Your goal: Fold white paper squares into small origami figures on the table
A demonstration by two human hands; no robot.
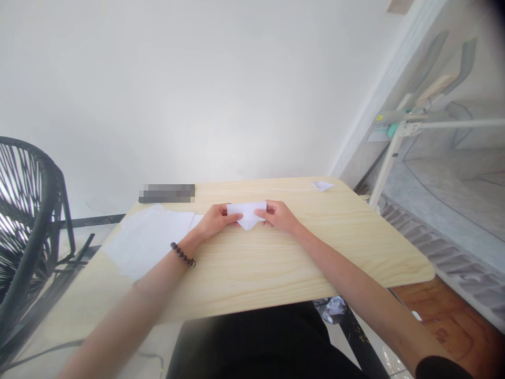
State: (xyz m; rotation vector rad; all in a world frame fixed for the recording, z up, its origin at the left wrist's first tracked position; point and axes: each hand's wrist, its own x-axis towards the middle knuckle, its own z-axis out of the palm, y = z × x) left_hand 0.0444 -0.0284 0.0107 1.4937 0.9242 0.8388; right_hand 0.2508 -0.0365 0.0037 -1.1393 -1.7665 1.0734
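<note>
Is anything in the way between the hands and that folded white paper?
Nothing visible is: the bare left hand and bare right hand pinch the small folded white paper directly, one at each end.

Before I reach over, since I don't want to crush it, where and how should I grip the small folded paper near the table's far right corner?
I'd pinch the folded paper lightly by its right end, coming from the near side. That end tapers to a point, and the wall rises beyond the table's far edge. Its finer folds are too small to make out.
</note>
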